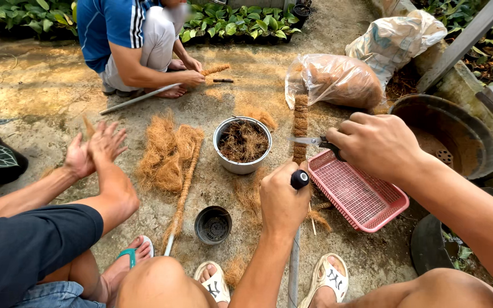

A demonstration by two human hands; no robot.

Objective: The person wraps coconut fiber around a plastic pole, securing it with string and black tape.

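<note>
co-worker's hands (95,149): at left, raised together, fibre between them. loose coir heap (164,153) on the ground. metal pot (242,145): holds dark fibre. small black pot (213,225): seems empty. left hand (283,201): fingers clamped on the coir-wrapped pole (300,128), held upright, steady for trimming. right hand (376,145): fingers closed on scissors (315,141), blades at the pole. pink basket (356,194): empty.

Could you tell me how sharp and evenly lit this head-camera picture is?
Head view: soft, even daylight without hard shadows; the left hand on the fibre-wrapped pole and the right hand with scissors are sharp; wide-angle bending at the edges; mild glare on the plastic bags.
</note>
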